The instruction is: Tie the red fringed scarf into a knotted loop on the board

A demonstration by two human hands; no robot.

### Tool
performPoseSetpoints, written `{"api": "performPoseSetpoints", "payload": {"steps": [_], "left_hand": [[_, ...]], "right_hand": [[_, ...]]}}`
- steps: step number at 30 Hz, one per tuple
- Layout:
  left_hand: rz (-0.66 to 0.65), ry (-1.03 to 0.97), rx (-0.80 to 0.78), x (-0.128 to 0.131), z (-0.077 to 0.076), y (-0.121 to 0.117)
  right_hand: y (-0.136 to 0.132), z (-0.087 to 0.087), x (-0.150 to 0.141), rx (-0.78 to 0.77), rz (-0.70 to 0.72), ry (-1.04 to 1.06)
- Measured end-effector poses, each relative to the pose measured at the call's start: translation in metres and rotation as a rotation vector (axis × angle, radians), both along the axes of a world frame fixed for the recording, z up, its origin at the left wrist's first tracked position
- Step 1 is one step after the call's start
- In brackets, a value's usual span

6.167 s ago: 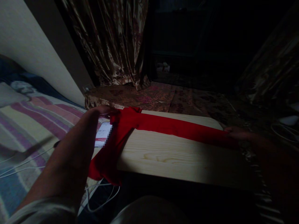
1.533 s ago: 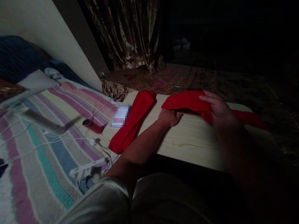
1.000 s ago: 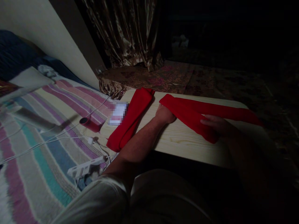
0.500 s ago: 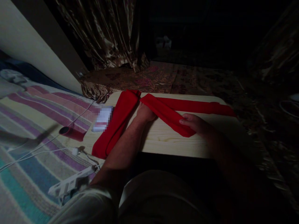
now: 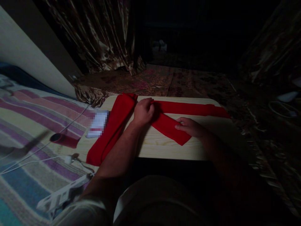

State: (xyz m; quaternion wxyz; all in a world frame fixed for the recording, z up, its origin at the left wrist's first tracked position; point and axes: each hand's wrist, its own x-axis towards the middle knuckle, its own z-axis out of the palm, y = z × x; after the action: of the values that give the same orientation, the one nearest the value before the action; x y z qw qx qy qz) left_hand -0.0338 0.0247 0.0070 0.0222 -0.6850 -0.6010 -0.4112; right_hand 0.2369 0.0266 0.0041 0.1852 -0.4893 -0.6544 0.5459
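Fabric strip [image 5: 197,108], red, doubled back on itself atop the wood-grain tabletop [image 5: 160,151], just right of a folded red cloth [image 5: 114,123]. Left hand [image 5: 144,112] curled tight on the bend; right hand [image 5: 188,127] with thumb and fingers pinched on the nearer length's end. Probably light, soft and limp, hardly fragile, apt to crease; best taken across full width at bend and end.

1. Table [image 5: 150,142]: phone [image 5: 97,122] at left end, left cloth [image 5: 113,125] just right of it, right cloth [image 5: 172,128] further right.
2. Left hand [image 5: 143,111] at right cloth's left end; right hand [image 5: 190,127] at its near end.
3. Bed [image 5: 39,116] left of table; cylinder [image 5: 67,140], power strip [image 5: 63,192] on it.
4. Curtain [image 5: 101,40] behind table.
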Motion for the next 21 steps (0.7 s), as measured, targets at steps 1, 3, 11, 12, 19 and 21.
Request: {"api": "performPoseSetpoints", "payload": {"steps": [1,3,11,12,19,21], "left_hand": [[-0.046,0.046,-0.023,0.002,-0.003,0.001],[-0.097,0.148,-0.103,0.007,-0.009,0.003],[-0.082,0.372,-0.402,0.008,-0.032,0.010],[-0.079,0.382,-0.414,0.008,-0.034,0.012],[-0.079,0.378,-0.444,0.008,-0.033,0.012],[-0.080,0.372,-0.445,0.008,-0.033,0.012]], "right_hand": [[0.001,-0.001,0.000,0.101,-0.003,-0.097],[0.001,-0.003,-0.001,0.346,-0.025,-0.279],[0.001,-0.010,0.007,0.886,0.232,-0.566],[0.005,-0.011,0.010,0.866,0.237,-0.562],[0.055,0.005,0.051,0.842,-0.220,-0.732],[0.070,0.009,0.064,0.827,-0.352,-0.855]]}}
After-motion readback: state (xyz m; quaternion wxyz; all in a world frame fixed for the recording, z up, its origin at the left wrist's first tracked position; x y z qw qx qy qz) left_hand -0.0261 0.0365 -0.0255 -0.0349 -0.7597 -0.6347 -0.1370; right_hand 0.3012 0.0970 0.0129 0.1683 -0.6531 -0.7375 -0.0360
